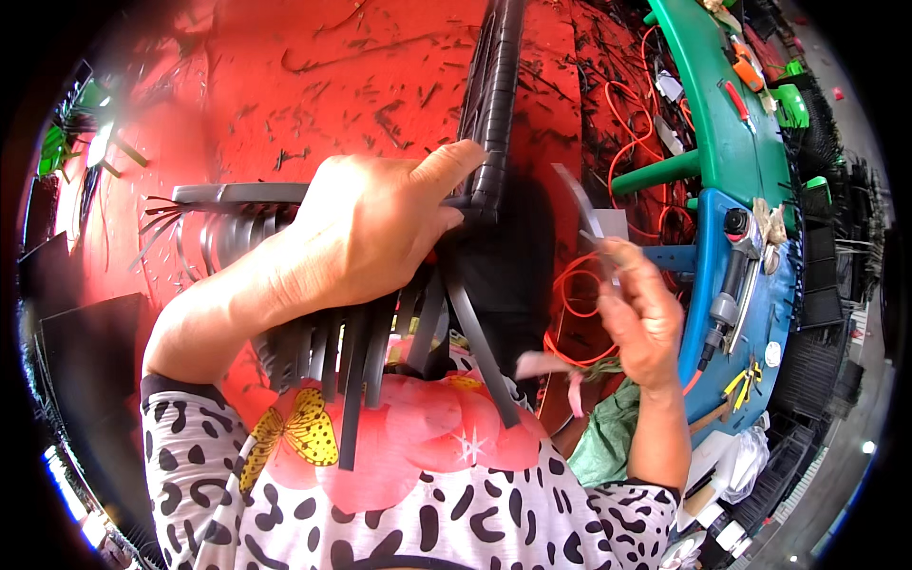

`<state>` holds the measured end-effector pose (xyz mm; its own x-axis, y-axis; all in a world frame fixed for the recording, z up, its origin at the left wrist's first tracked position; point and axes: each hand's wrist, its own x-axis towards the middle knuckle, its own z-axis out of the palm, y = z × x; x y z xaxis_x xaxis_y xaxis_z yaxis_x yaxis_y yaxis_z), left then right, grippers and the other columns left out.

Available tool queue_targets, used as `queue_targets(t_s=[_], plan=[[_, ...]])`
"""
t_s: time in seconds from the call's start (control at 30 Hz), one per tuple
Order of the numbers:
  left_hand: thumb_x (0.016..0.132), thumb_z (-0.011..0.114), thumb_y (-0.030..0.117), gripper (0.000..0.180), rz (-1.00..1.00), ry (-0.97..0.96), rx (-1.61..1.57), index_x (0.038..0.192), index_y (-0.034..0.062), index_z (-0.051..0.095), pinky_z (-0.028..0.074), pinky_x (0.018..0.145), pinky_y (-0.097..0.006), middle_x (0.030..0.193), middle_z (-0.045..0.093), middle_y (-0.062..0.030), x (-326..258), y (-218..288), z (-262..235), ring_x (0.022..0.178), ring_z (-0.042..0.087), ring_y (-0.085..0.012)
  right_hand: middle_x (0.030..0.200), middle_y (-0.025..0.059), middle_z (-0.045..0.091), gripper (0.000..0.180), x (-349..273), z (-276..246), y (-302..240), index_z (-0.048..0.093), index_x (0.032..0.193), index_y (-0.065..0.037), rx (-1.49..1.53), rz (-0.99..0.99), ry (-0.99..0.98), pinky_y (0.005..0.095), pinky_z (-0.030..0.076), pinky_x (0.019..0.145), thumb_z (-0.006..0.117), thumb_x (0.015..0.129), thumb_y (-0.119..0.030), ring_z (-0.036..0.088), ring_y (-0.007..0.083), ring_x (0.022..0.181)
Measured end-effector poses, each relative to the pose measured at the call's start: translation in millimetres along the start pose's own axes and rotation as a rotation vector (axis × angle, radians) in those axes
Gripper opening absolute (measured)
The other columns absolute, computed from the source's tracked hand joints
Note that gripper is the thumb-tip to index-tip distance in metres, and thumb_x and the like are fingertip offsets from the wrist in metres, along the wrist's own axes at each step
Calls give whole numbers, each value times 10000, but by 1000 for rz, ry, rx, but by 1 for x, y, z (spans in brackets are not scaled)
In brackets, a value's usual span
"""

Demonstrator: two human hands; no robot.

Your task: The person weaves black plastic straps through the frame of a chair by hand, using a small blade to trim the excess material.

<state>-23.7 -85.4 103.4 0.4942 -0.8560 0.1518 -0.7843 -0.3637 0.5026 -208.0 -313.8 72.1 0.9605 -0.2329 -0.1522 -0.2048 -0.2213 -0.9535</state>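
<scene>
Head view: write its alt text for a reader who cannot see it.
A person's left hand grips the corner of a dark strip-wrapped frame, loose black strips hanging below, while the right hand pinches a thin flat strip. A scrap-strewn red surface lies beyond; yellow-handled pliers rest at right on a blue plastic stand.
</scene>
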Motion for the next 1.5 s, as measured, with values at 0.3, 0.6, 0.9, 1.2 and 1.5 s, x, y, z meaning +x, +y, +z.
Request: queue_targets(t_s=[0.3,0.6,0.9,1.2,1.5], plan=[[726,636,20,444,34,-110,5,1159,7,536,453,515,-407,683,588,-169,4,2,-3,592,575,-353,1174,138,584,387,18,29,17,503,1222,31,82,-302,-23,251,454,846,596,852,-34,585,164,1003],[728,636,17,445,42,-141,38,1161,0,535,463,515,-394,700,592,-158,0,14,-12,596,583,-339,1085,180,610,411,12,12,-31,532,1190,22,-238,-242,-91,287,497,754,593,787,73,641,246,873],[725,637,35,336,50,-166,96,1051,-10,571,468,521,-394,706,598,-152,0,8,-7,622,593,-334,1134,191,596,441,14,16,-63,522,1218,27,-578,-204,-124,314,476,846,559,783,86,613,293,998],[737,607,57,215,89,-146,86,948,19,593,457,517,-406,654,579,-133,5,4,-3,609,588,-332,757,117,527,526,12,52,-21,511,1247,-35,-640,-433,119,345,474,521,624,743,57,549,272,567],[727,609,51,216,99,-119,78,940,18,588,456,514,-400,657,578,-124,2,2,-2,612,588,-322,1135,193,601,382,32,27,8,550,1173,42,-234,-406,-18,292,470,875,599,794,52,601,251,1050]])
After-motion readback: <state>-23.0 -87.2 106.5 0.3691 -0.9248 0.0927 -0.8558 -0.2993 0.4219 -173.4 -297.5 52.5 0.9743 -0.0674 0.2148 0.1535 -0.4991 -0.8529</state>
